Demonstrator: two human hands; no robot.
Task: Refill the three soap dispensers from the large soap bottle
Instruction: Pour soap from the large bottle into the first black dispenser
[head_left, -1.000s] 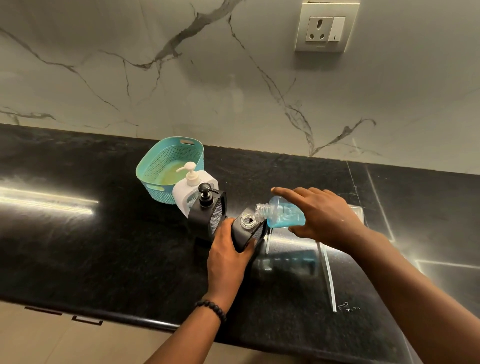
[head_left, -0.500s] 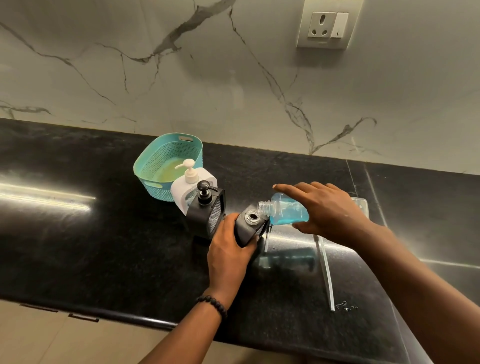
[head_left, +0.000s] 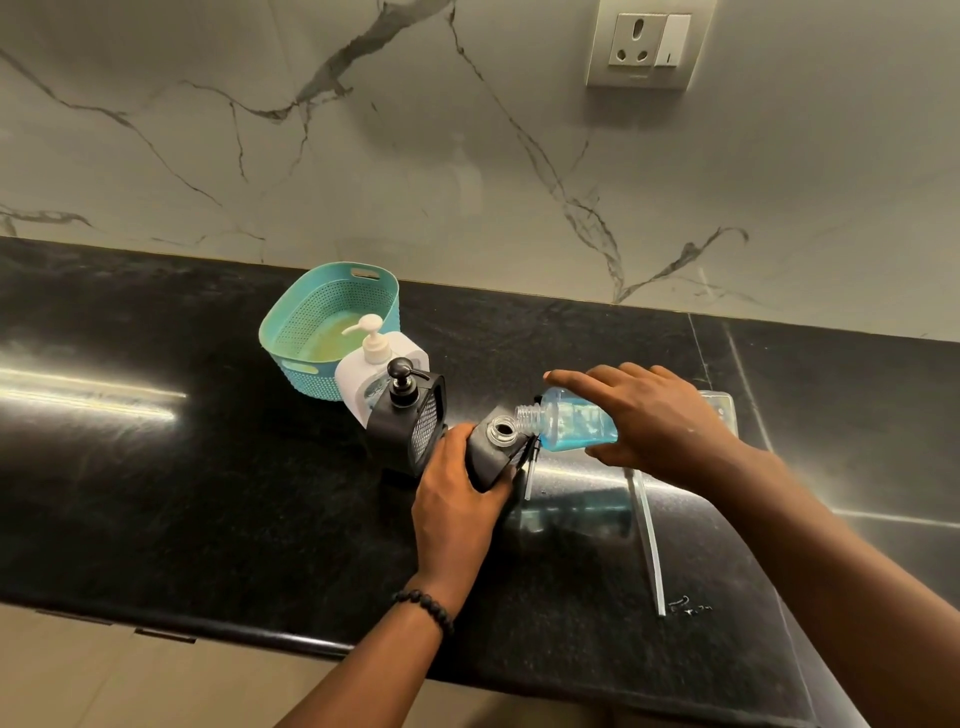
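We're right at the pour here, centre of the frame. Our right hand (head_left: 660, 421) grips the clear soap bottle (head_left: 574, 423), fingers and thumb wrapped round its body with the forefinger laid straight along the top. The bottle lies almost level, its long axis running right to left across the picture, blue soap pooled along its lower side and the threaded mouth pointing left.

Just beside that mouth, slightly lower and to the left, sits the round opening of the open dispenser (head_left: 493, 449). Our left hand (head_left: 457, 499) holds this black dispenser from below, fingers curled round its body, tilting its neck up and to the right, toward the bottle. Mouth and opening look very close; we can't tell whether they touch.

So the whole move turns on that small gap: we judge the bottle's mouth needs to come directly over the opening before it tips further, or soap will run down the dispenser's side onto the black counter (head_left: 208, 493).

Up and left of centre, the black pump dispenser (head_left: 405, 415) and the white pump dispenser (head_left: 376, 364) stand upright, pumps fitted.
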